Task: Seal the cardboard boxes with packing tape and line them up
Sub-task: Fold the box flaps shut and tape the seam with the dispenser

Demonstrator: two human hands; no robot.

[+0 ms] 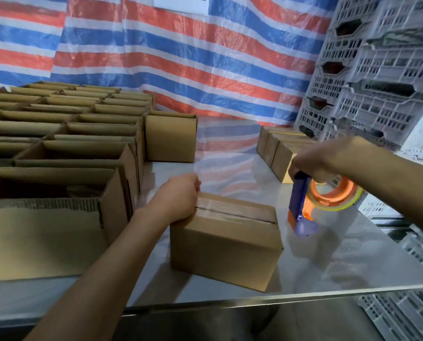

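box (226, 239) flaps down, on table (328, 267), tape hard to make out | left hand (178, 198) curls over box's left end, fingertips hidden | right hand (311, 163) grips blurred dispenser (303, 205) right of box | open boxes (82, 153) left of box, cut off | closed row (276, 143) beyond box, partly behind wrist

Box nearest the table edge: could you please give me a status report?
Left grip steadies box at its left end. Right grip holds tape dispenser off its right end. Flaps closed, seam taped. Nothing in the way.
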